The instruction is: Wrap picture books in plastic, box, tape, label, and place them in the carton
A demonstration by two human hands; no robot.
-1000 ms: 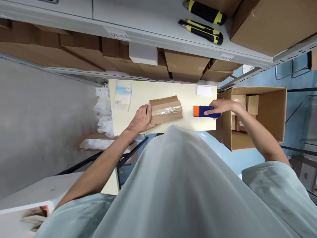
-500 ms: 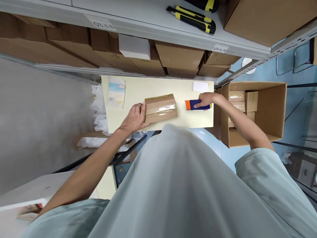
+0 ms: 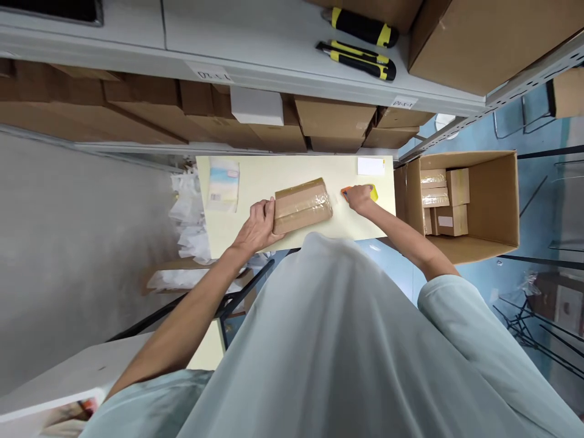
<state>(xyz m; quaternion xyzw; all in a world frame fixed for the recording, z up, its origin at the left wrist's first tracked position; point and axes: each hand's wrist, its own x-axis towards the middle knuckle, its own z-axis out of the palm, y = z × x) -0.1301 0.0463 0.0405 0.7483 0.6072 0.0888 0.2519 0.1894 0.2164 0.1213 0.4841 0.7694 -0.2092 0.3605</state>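
On the pale table (image 3: 258,173), left hand (image 3: 256,226) gripping taped box (image 3: 302,207), right hand (image 3: 358,198) clasping tape dispenser (image 3: 374,193), now closer.

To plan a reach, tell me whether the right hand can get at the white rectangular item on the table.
Likely yes: the right hand is close, with bare tabletop before the white item, though the orange-and-yellow object it holds may hinder grasping.
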